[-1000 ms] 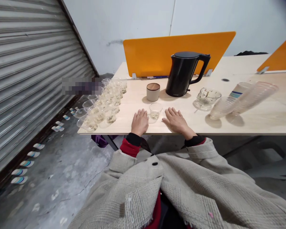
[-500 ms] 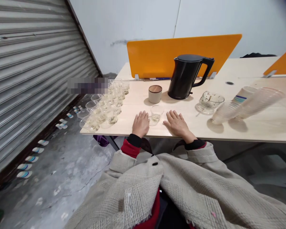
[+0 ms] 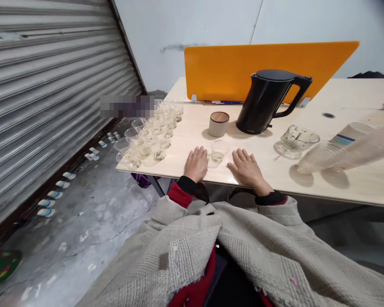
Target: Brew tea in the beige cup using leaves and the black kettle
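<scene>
My left hand (image 3: 196,163) lies flat on the light wooden table (image 3: 192,128), fingers stretched out, holding nothing. Just right of it stands a clear plastic cup (image 3: 219,152) with a little pale liquid in its bottom. On the cup's other side my right hand (image 3: 245,168) also rests flat, open, with its fingers pointing away from me. Behind the cup is a grey canister with a wooden lid (image 3: 219,123). A black electric kettle (image 3: 262,102) stands further back, its handle to the right.
Many clear cups with pale liquid (image 3: 153,134) crowd the table's left end. To the right are a glass bowl with dark bits (image 3: 296,140) and stacks of plastic cups (image 3: 323,155) lying tilted. An orange divider (image 3: 217,72) stands behind. Paper cups (image 3: 46,212) line the floor by the shutter.
The view has shifted a little, so everything on the table sits further right in the picture. Both hands stay flat on the table beside the cup.
</scene>
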Tool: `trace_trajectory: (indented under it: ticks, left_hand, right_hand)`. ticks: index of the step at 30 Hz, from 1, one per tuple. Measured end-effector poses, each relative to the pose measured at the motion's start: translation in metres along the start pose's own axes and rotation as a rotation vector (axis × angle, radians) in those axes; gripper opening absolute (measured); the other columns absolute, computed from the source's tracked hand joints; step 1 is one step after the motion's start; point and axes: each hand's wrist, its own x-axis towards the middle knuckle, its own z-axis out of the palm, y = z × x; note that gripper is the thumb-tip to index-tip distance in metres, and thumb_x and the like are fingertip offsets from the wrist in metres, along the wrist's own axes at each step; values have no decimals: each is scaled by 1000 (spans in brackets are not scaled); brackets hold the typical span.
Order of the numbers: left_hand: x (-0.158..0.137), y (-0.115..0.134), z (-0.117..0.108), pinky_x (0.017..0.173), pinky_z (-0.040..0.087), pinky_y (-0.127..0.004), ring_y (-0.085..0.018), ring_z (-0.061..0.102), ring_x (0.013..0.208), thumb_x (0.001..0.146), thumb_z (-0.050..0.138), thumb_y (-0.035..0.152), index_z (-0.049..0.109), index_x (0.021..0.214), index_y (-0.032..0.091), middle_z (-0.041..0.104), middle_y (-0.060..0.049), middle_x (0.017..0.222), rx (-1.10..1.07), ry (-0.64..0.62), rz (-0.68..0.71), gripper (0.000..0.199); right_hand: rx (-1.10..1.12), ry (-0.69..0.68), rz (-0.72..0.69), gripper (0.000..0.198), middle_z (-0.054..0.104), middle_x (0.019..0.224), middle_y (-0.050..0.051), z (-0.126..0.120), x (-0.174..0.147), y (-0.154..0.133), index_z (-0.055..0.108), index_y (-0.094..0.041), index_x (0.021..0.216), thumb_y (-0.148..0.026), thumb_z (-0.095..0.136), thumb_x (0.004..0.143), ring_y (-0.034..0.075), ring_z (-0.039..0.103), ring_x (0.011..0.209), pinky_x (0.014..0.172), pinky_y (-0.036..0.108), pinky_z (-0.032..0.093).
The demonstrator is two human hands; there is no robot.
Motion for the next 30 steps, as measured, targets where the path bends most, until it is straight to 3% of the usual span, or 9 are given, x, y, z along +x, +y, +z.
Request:
trace_trajectory:
  ticks: [11, 30]
  left_hand:
    - [0, 0, 0, 137, 26, -50, -28, 31, 167, 113, 31, 31, 47, 165, 16, 39, -10, 176, -7, 6, -1, 56]
    - [-4, 4, 3, 137, 25, -49, -28, 31, 167, 114, 30, 30, 47, 164, 13, 39, -10, 177, -3, 26, 11, 56]
  right_hand:
    - [-36, -18, 7, 72, 32, 177, 22, -1, -1, 0, 39, -5, 167, -50, 31, 112, 39, 28, 166, 131, 62, 28]
    - [52, -10, 16, 74, 30, 178, 23, 4, -3, 5, 40, -4, 168, -51, 35, 110, 42, 26, 166, 131, 66, 26]
